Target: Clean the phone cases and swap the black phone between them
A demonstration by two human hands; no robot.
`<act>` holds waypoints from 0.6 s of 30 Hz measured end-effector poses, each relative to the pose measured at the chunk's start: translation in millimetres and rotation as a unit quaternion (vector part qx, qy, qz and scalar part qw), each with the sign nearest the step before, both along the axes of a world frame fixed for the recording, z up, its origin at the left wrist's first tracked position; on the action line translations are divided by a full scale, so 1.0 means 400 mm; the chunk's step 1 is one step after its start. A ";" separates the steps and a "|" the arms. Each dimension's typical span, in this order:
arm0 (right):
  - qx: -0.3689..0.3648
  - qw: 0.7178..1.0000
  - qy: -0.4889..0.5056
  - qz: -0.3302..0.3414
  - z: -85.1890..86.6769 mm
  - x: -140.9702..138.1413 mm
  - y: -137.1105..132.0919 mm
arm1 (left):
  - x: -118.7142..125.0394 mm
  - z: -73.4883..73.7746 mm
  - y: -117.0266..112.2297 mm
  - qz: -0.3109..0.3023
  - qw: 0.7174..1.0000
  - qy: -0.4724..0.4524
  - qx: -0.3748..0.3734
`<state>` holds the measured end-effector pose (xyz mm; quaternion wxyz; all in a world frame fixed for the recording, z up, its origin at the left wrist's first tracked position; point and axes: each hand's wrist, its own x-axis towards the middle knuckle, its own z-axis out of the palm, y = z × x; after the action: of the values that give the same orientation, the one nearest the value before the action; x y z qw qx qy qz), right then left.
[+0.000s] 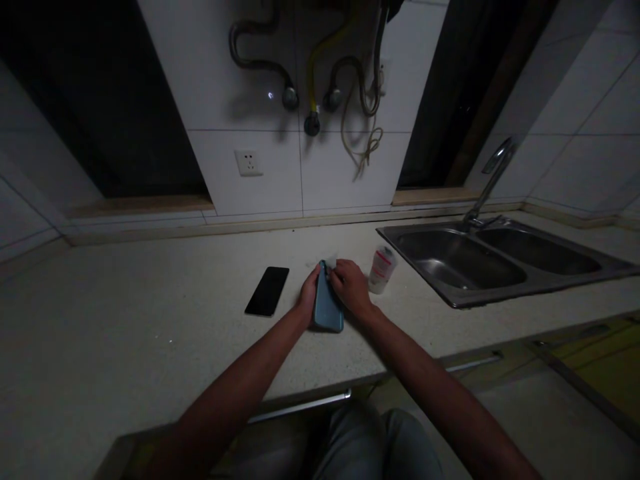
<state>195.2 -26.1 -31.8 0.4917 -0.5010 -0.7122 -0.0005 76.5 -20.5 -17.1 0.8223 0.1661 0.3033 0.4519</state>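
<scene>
A blue phone case [328,311] lies at the middle of the counter, tilted slightly, its far end between my hands. My left hand [308,295] grips its left edge, the thumb along the side. Pinched in my right hand [351,285] is a white wipe [331,262], pressed against the top of the case near the camera opening; my fingers partly hide it. To the left, a black smartphone [267,291] rests flat with its dark screen up. Just right of my right hand is a translucent plastic cup [383,270] with red print, leaning a little.
A double steel sink [455,297] with a tall faucet [493,180] is set into the pale counter [150,300] at the right. Pipes and a tied cord [367,150] hang on the tiled wall, near a socket [249,163]. A drawer handle [300,407] runs below the front edge.
</scene>
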 end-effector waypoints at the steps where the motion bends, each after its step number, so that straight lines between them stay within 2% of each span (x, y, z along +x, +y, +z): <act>1: 0.005 0.999 -0.039 0.025 -0.002 -0.006 -0.002 | 0.002 -0.002 -0.003 0.006 1.000 0.002 -0.005; 6: -0.007 0.982 -0.118 0.146 0.000 -0.026 -0.019 | -0.006 -0.009 0.006 0.004 0.999 -0.034 0.006; 10: -0.050 0.954 -0.096 0.280 0.015 -0.024 -0.039 | -0.033 -0.020 0.036 -0.020 0.998 -0.063 0.003; 13: -0.107 0.925 -0.061 0.359 0.034 -0.022 -0.057 | -0.053 -0.033 0.059 0.000 0.998 -0.056 0.005; 15: -0.147 0.916 -0.043 0.371 0.047 -0.020 -0.065 | -0.062 -0.040 0.070 0.014 0.999 -0.046 0.011; 18: -0.166 0.926 -0.028 0.337 0.059 -0.009 -0.064 | -0.068 -0.043 0.083 0.015 0.999 -0.043 0.021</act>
<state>191.5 -51.9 -8.3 0.3524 -0.3057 -0.8426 0.2692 49.2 12.7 -34.4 0.8239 0.1590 0.2603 0.4776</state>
